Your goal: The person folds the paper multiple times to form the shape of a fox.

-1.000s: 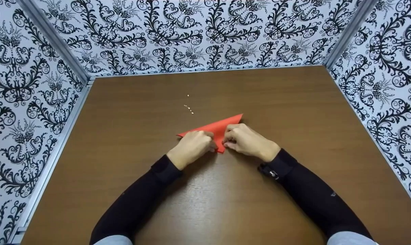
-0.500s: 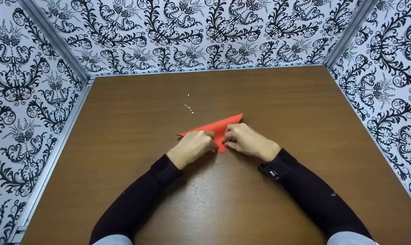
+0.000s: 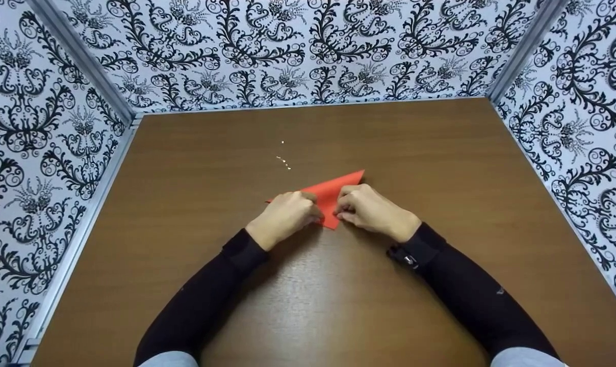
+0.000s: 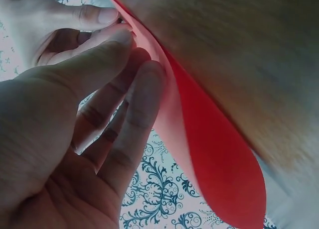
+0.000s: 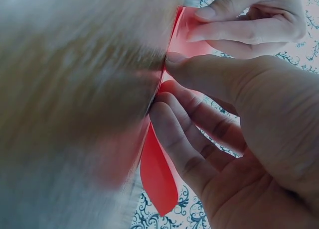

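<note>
Head view: you're working a red paper (image 3: 333, 196) folded into a triangle, lying on the brown table (image 3: 440, 168) near its middle, just ahead of both wrists. Your left hand (image 3: 287, 216) is covering the paper's left end, your right hand (image 3: 371, 210) is sitting on the near right edge. The far right tip is pointing up and right, uncovered. From up here the knuckles are hiding the fingertips, so the grip isn't readable in this view.

The wrist views are filling that in. Left wrist view: your left hand (image 4: 75, 129) is pinching the paper (image 4: 214, 159) between thumb and curled fingers (image 4: 144, 94), at the edge next to the right hand's fingertips. Right wrist view: your right hand (image 5: 239, 134) is doing the same, thumb on one side, fingers (image 5: 174, 124) curled under the paper (image 5: 157, 174), with the left hand's fingers meeting it at the top. So both hands are closed on the paper, neither spread.

The wrist views are also showing the paper bowing in a soft loop below the fingers, not pressed flat; the head view is showing it as a flat triangle. Colour is solid red, no print.

A few white specks (image 3: 283, 160) are sitting on the table beyond the paper, apart from it. Black-and-white patterned walls (image 3: 287, 51) are enclosing the table on three sides.
</note>
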The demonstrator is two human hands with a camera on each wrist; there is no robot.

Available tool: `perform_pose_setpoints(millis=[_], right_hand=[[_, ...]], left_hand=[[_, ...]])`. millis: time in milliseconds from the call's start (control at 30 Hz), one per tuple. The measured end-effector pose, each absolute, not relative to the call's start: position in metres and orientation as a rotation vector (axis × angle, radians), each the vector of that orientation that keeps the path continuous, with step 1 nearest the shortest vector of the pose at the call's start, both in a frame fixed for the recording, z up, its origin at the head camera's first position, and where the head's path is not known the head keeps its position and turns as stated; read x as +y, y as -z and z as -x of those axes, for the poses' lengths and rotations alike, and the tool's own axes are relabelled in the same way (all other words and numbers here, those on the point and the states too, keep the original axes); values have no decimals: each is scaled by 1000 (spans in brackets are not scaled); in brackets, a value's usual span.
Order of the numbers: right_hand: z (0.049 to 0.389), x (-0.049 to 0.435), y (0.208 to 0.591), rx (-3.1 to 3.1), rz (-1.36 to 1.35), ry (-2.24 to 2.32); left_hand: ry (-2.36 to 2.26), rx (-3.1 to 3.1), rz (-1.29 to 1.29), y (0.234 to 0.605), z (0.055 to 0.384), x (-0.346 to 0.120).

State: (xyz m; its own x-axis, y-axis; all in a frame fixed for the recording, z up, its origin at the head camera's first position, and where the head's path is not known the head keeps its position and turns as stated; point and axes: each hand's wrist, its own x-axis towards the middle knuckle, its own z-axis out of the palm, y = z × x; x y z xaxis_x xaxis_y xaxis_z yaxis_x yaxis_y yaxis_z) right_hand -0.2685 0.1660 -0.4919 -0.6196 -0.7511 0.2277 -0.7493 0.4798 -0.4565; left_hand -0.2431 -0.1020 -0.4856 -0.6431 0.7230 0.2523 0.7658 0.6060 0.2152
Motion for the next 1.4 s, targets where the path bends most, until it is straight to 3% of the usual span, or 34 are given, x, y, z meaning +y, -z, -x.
perform_pose_setpoints(millis=[700, 1000, 1400], right_hand=[[272, 166, 480, 2733, 1359, 839], [295, 156, 458, 2796, 1380, 877], [321, 132, 456, 2696, 1514, 781]], left_hand=[[357, -2693, 1292, 486, 236, -106], [312, -2665, 1296, 489, 232, -111], [250, -2594, 1332, 495, 233, -112]])
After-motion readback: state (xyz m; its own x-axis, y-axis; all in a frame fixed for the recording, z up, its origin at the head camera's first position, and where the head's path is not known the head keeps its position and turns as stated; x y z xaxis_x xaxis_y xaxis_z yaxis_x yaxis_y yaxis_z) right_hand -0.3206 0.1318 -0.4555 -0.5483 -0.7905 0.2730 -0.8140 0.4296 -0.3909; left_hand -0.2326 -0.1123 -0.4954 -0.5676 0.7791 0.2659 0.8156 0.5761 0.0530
